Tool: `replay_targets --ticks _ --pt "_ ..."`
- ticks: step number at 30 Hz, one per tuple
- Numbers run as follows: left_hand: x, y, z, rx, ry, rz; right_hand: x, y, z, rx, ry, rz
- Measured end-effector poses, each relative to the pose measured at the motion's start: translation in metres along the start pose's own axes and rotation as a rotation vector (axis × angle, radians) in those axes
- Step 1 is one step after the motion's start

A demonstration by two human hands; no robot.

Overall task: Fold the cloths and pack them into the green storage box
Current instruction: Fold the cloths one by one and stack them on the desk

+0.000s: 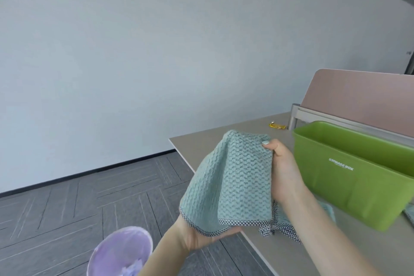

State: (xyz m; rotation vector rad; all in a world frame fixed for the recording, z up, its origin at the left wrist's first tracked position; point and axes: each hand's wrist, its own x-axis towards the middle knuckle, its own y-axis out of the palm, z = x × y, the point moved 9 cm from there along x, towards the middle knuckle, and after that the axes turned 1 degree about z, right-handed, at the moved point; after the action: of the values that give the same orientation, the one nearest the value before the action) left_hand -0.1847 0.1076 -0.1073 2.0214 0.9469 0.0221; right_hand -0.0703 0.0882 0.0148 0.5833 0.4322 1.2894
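Beside the green storage box (349,172), both hands — left hand (201,238) cupping underneath, right hand (283,172) pinching the top — close on the teal cloth (230,177), likely squaring its fold.

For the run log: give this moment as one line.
step: folding | cloth: teal, held above table edge | left hand: under hem | right hand: gripping top corner | green box: on table

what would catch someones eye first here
First, the teal waffle-weave cloth with a checked border, held up mid-frame between the left hand under its hem and the right hand pinching its top edge. Just right of it, the bright green plastic storage box stands open on the beige table.
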Motion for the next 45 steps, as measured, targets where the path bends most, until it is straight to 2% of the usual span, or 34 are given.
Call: replay_targets --ticks 2,4,7,9,13,19,23,27,29,31,34,36,40,43,45 --pt "-0.003 -0.008 -0.016 0.030 0.098 -0.084 0.001 -0.011 0.002 0.009 -0.015 -0.050" --pt "-0.005 -0.006 -0.034 -0.083 0.175 -0.095 0.000 -0.020 0.005 -0.006 -0.030 -0.096" --pt "-0.002 0.004 -0.059 -0.115 0.209 0.086 0.000 -0.031 0.009 -0.041 -0.030 -0.148" --pt "-0.003 -0.002 -0.077 -0.002 0.288 0.138 0.001 -0.036 0.010 -0.063 -0.030 -0.161" --pt "-0.017 0.000 -0.097 0.217 0.333 0.273 0.002 -0.045 0.007 -0.106 -0.037 -0.209" --pt "-0.021 -0.014 -0.133 0.650 0.460 -0.014 0.002 -0.053 0.002 -0.167 -0.035 -0.187" --pt "-0.034 -0.021 -0.172 0.840 0.701 -0.269 0.005 -0.063 0.003 -0.318 -0.056 -0.154" --pt "-0.055 -0.006 -0.202 0.942 0.967 -0.454 0.010 -0.084 0.006 -0.305 -0.082 -0.205" --pt "-0.061 0.010 -0.211 0.992 1.036 -0.457 0.012 -0.091 0.006 -0.306 -0.089 -0.244" --pt "-0.056 0.023 -0.216 1.022 1.012 -0.396 0.013 -0.098 0.008 -0.389 -0.105 -0.320" --pt "-0.052 0.050 -0.224 1.102 0.992 -0.339 0.011 -0.091 0.022 -0.753 -0.186 -0.411" --pt "-0.053 0.077 -0.228 1.191 1.010 -0.314 0.012 -0.067 0.032 -0.980 -0.277 -0.349" --pt "-0.051 0.134 -0.224 1.392 0.943 -0.126 0.017 -0.003 0.030 -1.101 -0.350 -0.028" --pt "-0.050 0.164 -0.210 1.496 0.776 0.096 0.019 0.037 0.022 -0.942 -0.318 0.223" --pt "-0.049 0.173 -0.201 1.579 0.665 0.195 0.018 0.052 0.015 -0.843 -0.276 0.330"
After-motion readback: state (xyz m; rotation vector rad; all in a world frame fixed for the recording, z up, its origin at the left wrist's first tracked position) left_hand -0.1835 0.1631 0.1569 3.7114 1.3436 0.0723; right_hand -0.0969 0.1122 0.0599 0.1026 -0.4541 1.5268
